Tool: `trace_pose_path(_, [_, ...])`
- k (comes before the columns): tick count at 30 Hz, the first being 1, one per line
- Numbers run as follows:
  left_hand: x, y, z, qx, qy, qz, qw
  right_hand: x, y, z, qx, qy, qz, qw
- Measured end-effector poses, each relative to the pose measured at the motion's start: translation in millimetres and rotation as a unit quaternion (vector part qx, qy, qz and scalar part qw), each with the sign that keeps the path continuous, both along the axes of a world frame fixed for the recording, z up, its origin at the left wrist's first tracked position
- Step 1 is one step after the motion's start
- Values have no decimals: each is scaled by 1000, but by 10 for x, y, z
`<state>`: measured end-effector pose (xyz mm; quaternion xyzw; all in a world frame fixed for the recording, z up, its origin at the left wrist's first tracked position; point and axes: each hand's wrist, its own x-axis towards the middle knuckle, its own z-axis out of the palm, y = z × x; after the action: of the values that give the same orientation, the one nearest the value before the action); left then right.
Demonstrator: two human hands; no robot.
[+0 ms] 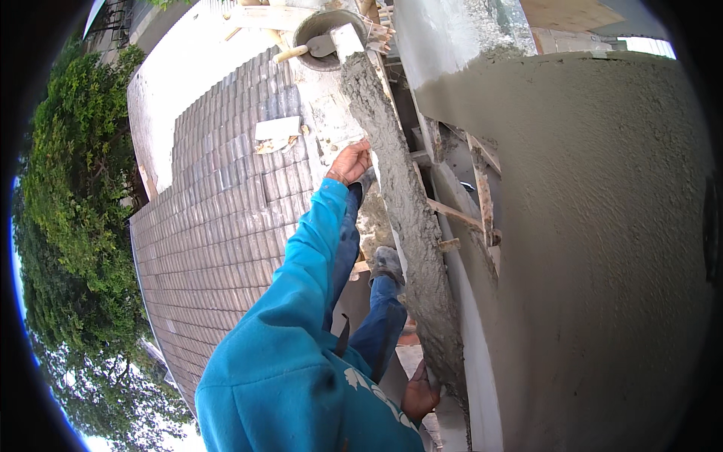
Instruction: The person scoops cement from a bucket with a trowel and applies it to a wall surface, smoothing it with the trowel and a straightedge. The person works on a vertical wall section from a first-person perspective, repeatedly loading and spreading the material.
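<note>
A long narrow board [346,39] runs lengthwise in front of me, its far end bare and pale. Thick wet grey mortar [410,203] covers most of its upper face. My left hand [351,161] reaches forward, with its fingers closed at the board's left edge, partway along. Close to my body, my right hand [420,395] is curled against the board's near left side; some of its fingers are hidden beneath. Past the far end stands a round mortar bucket [303,32], with a wooden-handled trowel [291,54] lying over its rim.
Freshly plastered grey wall [595,226] fills the right side. Wooden braces [482,184] cross the gap between wall and board. My shoes rest on a narrow ledge beside the tiled roof [233,181]. A pale flat piece [277,128] lies on the tiles. Trees [71,211] stand at left.
</note>
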<state>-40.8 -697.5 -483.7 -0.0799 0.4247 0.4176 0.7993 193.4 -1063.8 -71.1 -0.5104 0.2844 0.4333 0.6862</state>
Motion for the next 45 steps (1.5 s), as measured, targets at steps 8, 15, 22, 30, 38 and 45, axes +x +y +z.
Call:
trace_pose_path(8, [-200, 404, -338, -33, 1, -39, 999, -254, 702, -35, -33, 32, -72, 996])
trace_pose_path(15, [-477, 750, -144, -47, -12, -164, 985, -321, 1006, 20, -48, 15, -37, 998])
trace_pose_path(22, [-1503, 2203, -488, 30, 749, -274, 603, -419, 1246, 239, -73, 8, -95, 993])
trace_pose_path(30, [-2151, 3166, -1088, 46, 707, -631, 316, -376, 1095, 566, -180, 26, -66, 981])
trace_pose_path(38, [-1796, 2705, -409, 94, 690, -649, 307, -583, 1576, 1103, -126, 8, -101, 987])
trace_pose_path(45, [-1727, 1450, 1247, 165, 780, -483, 363, -689, 1557, 979, -125, -95, 30, 987])
